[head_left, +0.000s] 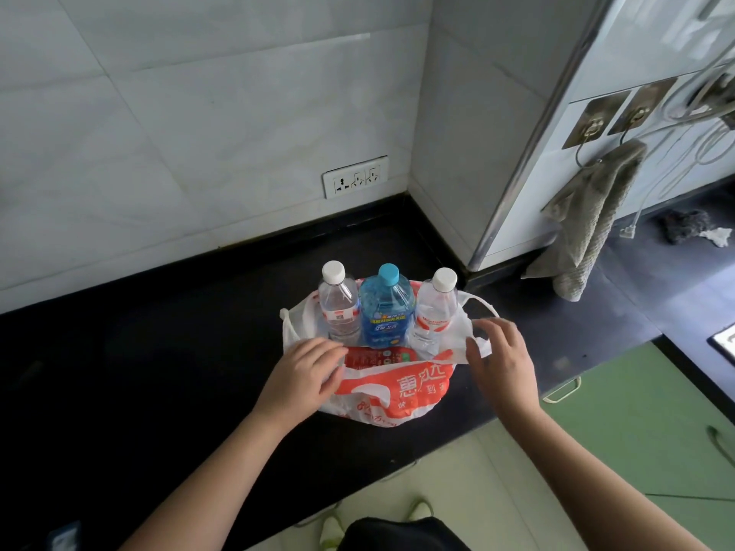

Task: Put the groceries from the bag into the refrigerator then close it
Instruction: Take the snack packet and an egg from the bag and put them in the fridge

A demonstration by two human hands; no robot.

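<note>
White-and-orange printed plastic shopping bag (391, 391) standing open on black stone countertop (159, 351), near the wall corner. Inside, upright in a row: clear white-capped bottle (338, 308), blue-liquid bottle with blue cap (385, 308), second clear white-capped bottle (434, 310). Left hand (306, 375) flat on bag's near-left rim, fingers loose; right hand (503, 351) pinching white bag handle (479, 312). Grey towel (592, 220) hanging on white cabinet (636, 73) at right.

I see both hands on the bag (397, 387): left hand (306, 371) pressing its near rim, right hand (501, 351) pinching a handle; three bottles (384, 308) upright inside, on the black counter (159, 351).
</note>
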